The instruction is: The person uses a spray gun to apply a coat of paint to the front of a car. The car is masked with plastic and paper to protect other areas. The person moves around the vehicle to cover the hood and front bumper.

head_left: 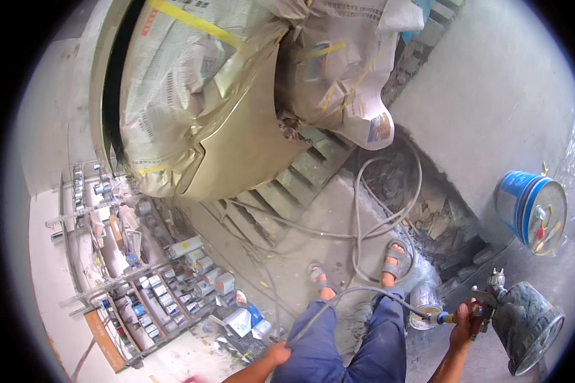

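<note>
On the right, my right hand [464, 324] is wrapped round the handle of a spray gun [494, 293] with a large grey-spattered cup [528, 325]. An air hose [358, 290] joins the gun's handle and arcs across my thighs to my left hand [277, 353], whose fingers are closed on it. Ahead stands a car part, a gold-painted panel [249, 137], its surroundings masked with newspaper [172, 96] and yellow tape [195, 22]. Both hands are well apart from the panel.
Hose coils [359, 217] lie on the floor before my feet, beside a debris-filled pit [434, 214]. A metal can [425, 306] stands by my right leg. A blue bucket [524, 207] stands to the right. Racks of cans [150, 306] fill the left. Floor grating [281, 195] runs under the panel.
</note>
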The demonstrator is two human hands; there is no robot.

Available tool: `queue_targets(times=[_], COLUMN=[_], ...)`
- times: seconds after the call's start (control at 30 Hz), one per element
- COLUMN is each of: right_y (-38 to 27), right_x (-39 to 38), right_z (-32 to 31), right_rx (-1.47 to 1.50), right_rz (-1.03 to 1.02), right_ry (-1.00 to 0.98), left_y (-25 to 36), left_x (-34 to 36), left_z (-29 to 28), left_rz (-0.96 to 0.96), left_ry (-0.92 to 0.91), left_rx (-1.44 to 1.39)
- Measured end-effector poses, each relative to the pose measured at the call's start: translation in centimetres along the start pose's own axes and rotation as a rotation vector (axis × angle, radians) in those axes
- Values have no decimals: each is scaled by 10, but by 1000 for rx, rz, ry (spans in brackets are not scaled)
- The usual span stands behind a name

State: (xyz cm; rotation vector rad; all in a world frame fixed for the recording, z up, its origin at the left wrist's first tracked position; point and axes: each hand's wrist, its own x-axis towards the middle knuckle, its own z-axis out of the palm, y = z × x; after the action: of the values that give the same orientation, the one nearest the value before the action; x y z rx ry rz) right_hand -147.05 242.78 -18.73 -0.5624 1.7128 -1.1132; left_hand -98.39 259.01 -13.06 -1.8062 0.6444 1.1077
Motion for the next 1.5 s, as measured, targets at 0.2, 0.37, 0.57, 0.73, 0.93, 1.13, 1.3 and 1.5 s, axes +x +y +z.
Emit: queue_targets(times=[0.2,0.37,0.57,0.73,0.93,1.13,1.3,1.5], right_y=[1,-37,-95,-171,-186,-183,-177,-191], right_x=[-6,-26,-71,-154,-247,-345,-409,-486], right_z=[-3,10,43,107,167,249,315,391], right_rx=[-98,-78,-138,-49,-544,-557,-720,-697], right_rz=[26,47,-117,-200,-486,-739,-905,-718], right_ry=[180,47,-130,-418,-347,-479,-473,-671], left_y=[-8,-46,-86,-153,-218,-324,-405,-479], left_x=[-25,-26,-31,-12,10,69,67,50], left_z=[0,22,17,55,52,85,87,40], left_rz=[85,23,-98,-192,-141,-25,20,-100], left_ry=[57,75,110,193,242,270,567,849], left_rx=[-9,-60,-191,-469,-704,-963,-1016,-1036])
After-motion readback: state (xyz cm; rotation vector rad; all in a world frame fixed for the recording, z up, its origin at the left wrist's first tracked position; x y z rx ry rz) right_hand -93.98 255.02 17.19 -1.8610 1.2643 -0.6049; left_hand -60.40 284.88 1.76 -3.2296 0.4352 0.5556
